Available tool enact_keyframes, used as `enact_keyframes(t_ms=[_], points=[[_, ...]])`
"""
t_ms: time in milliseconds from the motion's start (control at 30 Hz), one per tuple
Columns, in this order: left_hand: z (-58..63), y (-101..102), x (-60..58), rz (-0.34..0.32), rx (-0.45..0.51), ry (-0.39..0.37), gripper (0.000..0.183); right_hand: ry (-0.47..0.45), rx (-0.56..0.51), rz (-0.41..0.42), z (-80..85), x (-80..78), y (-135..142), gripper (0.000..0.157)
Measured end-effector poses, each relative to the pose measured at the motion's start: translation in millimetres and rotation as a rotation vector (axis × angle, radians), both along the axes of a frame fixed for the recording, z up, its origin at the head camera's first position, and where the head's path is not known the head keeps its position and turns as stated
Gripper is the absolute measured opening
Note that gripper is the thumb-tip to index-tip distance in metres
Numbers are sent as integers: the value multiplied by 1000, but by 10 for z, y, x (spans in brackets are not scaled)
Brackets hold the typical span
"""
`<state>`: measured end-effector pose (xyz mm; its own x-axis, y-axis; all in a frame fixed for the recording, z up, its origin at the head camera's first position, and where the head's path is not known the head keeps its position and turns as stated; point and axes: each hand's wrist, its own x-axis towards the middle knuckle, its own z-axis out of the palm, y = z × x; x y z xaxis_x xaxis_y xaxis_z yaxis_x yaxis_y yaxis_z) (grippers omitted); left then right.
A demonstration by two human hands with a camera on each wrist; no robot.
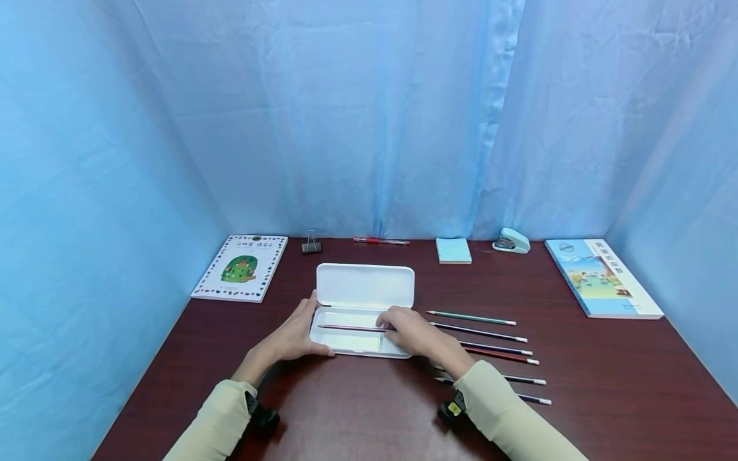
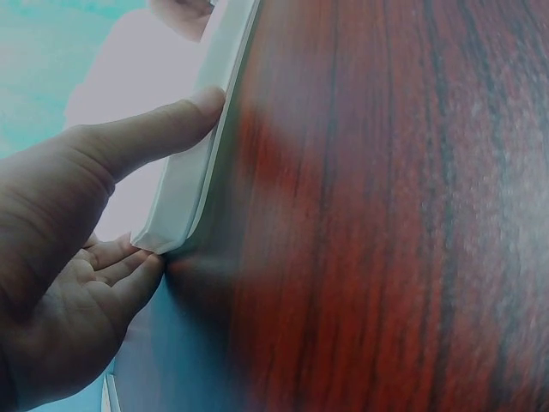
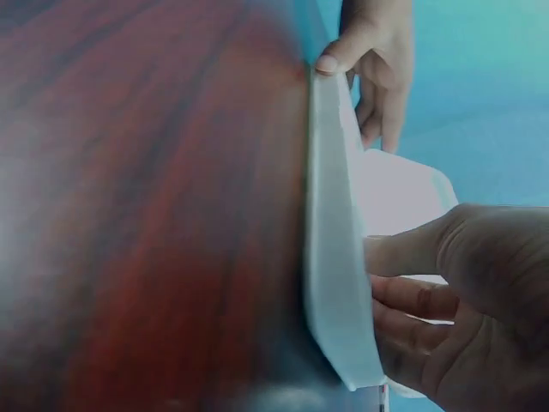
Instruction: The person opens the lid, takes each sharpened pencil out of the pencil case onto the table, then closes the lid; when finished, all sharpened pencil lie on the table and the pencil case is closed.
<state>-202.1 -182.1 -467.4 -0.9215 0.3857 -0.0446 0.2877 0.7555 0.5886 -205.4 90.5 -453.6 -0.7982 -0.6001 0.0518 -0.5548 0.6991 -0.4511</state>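
- One slender dark-red pencil [image 1: 353, 328] with a sharpened tip was, in the head view, over the lower tray of a smooth white rectangular case [image 1: 357, 352], open on the dark reddish-brown wood-grain bench [image 1: 369, 410]. Its long axis ran left to right along the case, tip leftward. The right hand [image 1: 412, 330], the nearer, pinched it toward its right end, so most of it reached out left, toward the left hand [image 1: 296, 330] gripping the case's left end. Six pale-ended pencils [image 1: 501, 355] lay right of the case.
- In the left wrist view, the left hand's thumb pressed the case's front wall, fingers at its corner; no pencil showed.
- In the right wrist view, the right hand's fingers bent behind the front wall; their tips and the pencil were hidden.
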Motion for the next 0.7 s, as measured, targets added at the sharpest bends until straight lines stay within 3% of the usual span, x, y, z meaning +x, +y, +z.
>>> enact_keyframes(t_ms=[233,700], points=[[12,7,10,9,7,-8,130,-90,-38,26,25,-111,-4,10],[6,7,18,18,22,-13,130,-105,-151,13,21,-113,63,7]])
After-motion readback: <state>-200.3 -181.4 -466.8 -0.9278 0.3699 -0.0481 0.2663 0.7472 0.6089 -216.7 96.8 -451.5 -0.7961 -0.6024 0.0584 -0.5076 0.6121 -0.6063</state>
